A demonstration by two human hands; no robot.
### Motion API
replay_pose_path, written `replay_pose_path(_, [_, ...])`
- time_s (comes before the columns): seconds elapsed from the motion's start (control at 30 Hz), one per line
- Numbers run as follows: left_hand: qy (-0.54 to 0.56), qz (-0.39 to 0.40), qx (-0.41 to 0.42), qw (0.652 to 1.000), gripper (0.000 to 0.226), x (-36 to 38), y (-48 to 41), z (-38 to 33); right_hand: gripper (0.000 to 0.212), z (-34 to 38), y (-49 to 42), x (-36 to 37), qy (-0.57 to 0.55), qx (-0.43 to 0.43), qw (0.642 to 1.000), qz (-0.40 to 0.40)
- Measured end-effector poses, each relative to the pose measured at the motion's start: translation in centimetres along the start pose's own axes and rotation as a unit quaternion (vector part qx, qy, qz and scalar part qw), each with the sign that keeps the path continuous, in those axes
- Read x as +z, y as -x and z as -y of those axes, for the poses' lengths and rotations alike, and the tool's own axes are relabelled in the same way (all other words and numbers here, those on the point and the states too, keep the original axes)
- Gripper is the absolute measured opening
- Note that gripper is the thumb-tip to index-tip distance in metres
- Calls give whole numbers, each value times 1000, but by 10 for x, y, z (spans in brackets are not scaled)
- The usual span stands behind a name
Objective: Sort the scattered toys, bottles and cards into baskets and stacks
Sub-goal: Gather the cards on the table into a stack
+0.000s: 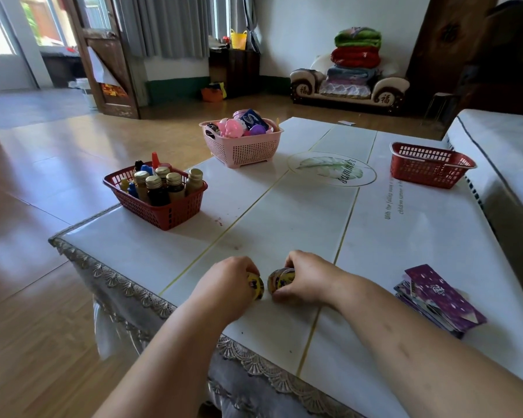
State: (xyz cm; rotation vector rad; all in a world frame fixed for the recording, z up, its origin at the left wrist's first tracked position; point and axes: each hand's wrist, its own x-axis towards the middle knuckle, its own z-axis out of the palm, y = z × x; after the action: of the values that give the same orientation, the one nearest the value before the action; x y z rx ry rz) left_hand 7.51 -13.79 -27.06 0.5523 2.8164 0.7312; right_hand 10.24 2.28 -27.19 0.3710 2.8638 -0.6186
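My left hand (228, 283) grips a small stack of round yellow-rimmed cards (255, 286), held on edge on the table near its front. My right hand (305, 277) grips a second stack of round cards (277, 280) right beside it; the two stacks almost touch. A red basket (175, 214) at the left holds several bottles (163, 184). A pink basket (243, 152) farther back is full of toys (233, 128). Another red basket (426, 173) stands at the far right; its inside is hidden. A pile of purple rectangular cards (441, 300) lies at the right.
The white table (284, 212) has a lace-edged cover along its front and left edge. A white bed or sofa edge (501, 152) runs along the table's right side. Wooden floor lies to the left, a small sofa with folded blankets (357, 52) at the back.
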Motion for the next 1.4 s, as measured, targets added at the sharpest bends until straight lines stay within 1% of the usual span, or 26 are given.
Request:
replay_pose_path(0.07, [18, -20, -3, 1000, 39, 1, -2, 1, 42, -5, 5, 4, -83, -12, 996, -22])
replay_pose_path(0.13, [61, -15, 8, 998, 39, 5, -1, -1, 40, -7, 13, 9, -182, -30, 982, -33])
replay_pose_path(0.17, [89, -2, 26, 996, 37, 8, 0, -4, 41, -8, 15, 12, -197, -39, 979, -36])
replay_pose_path(0.23, [124, 23, 67, 990, 34, 16, 2, -13, 44, -10, 19, 18, -185, -54, 980, -54])
replay_pose_path(0.3, [171, 26, 67, 983, 30, 27, 1, -24, 38, -14, 25, 19, -177, -54, 979, -81])
replay_pose_path(0.33, [223, 29, 49, 973, 26, 30, 1, -27, 35, -16, 27, 17, -177, -51, 978, -95])
replay_pose_path(0.4, [342, 46, 18, 938, 19, 39, 5, -38, 31, -26, 35, 14, -160, -50, 976, -138])
replay_pose_path(0.43, [376, 51, 19, 925, 18, 42, 8, -44, 29, -32, 38, 13, -147, -57, 973, -167])
replay_pose_path(0.5, [388, 62, 45, 919, 27, 48, 13, -52, 23, -38, 44, 14, -126, -71, 970, -197])
replay_pose_path(0.53, [375, 79, 61, 922, 30, 52, 15, -58, 25, -42, 46, 17, -90, -65, 976, -190])
replay_pose_path(0.6, [332, 107, 85, 933, 30, 58, 18, -66, 34, -48, 50, 24, -20, -42, 989, -142])
replay_pose_path(0.67, [323, 126, 107, 932, 29, 60, 20, -72, 32, -55, 58, 21, -65, -23, 988, -139])
replay_pose_path(0.73, [374, 151, 107, 909, 24, 61, 20, -74, 22, -61, 75, 11, -99, -13, 980, -172])
replay_pose_path(0.77, [411, 168, 99, 891, 21, 62, 19, -76, 26, -65, 85, 7, -102, -23, 976, -193])
replay_pose_path(0.83, [474, 177, 75, 859, 19, 60, 19, -81, 51, -66, 109, -5, -127, -48, 969, -207])
replay_pose_path(0.87, [500, 167, 58, 848, 16, 57, 19, -83, 66, -70, 117, -10, -104, -60, 967, -226])
replay_pose_path(0.9, [521, 150, 39, 840, 13, 56, 17, -85, 83, -81, 118, -15, -45, -62, 964, -255])
replay_pose_path(0.93, [537, 132, 15, 833, 11, 56, 14, -87, 99, -96, 117, -23, 12, -37, 961, -273])
replay_pose_path(0.97, [547, 114, -8, 829, 10, 57, 11, -86, 111, -115, 114, -29, 50, 18, 963, -265])
replay_pose_path(1.0, [549, 97, -26, 830, 9, 56, 8, -85, 118, -131, 109, -34, 73, 80, 969, -223])
replay_pose_path(1.03, [544, 87, -37, 834, 10, 57, 6, -85, 119, -148, 106, -33, 92, 130, 974, -164])
replay_pose_path(1.07, [539, 82, -43, 837, 10, 58, 5, -85, 114, -158, 103, -28, 100, 155, 976, -112])
replay_pose_path(1.1, [534, 78, -44, 841, 11, 59, 4, -84, 105, -164, 101, -23, 106, 156, 978, -90])
replay_pose_path(1.2, [519, 74, -48, 850, 10, 61, 4, -83, 87, -167, 97, -14, 105, 137, 978, -121])
replay_pose_path(1.3, [509, 79, -49, 856, 10, 63, 3, -83, 83, -166, 96, -19, 117, 142, 976, -121])
replay_pose_path(1.4, [495, 76, -39, 865, 10, 65, 3, -83, 84, -166, 96, -21, 95, 150, 980, -92])
